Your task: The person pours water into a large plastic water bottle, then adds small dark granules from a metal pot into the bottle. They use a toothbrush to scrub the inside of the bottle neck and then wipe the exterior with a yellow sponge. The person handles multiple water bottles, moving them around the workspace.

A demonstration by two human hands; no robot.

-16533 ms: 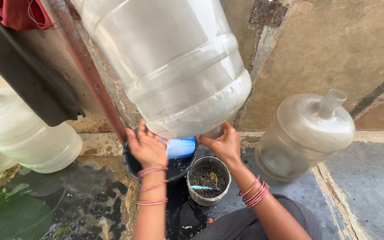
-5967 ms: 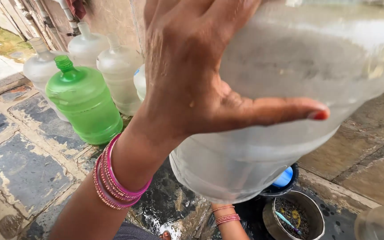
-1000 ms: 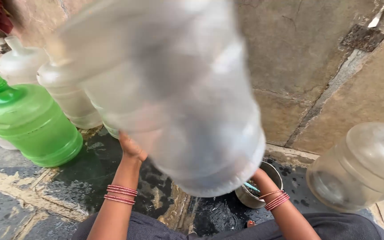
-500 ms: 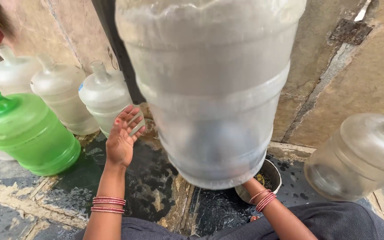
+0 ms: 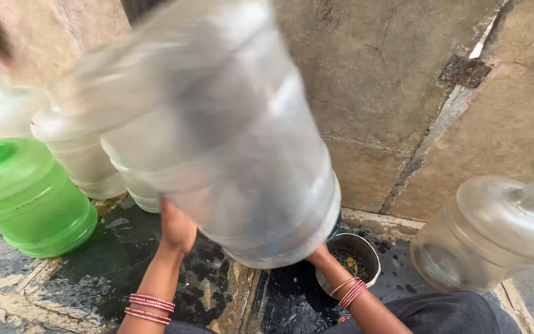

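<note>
Both my hands gripped the big clear water jug (image 5: 217,142), which was raised in front of me, tilted and blurred, over the wet stone floor (image 5: 94,278). My left hand (image 5: 176,227) pressed flat against its lower side; my right hand (image 5: 320,255) held it from beneath, fingers mostly hidden. To the right, another clear jug (image 5: 495,232) lay tilted near the wall. A green jug (image 5: 23,195) stood at left beside more clear ones. Just by my right wrist sat a small metal pot (image 5: 353,263).

Green jug (image 5: 23,198), pink bangles (image 5: 149,308).
</note>
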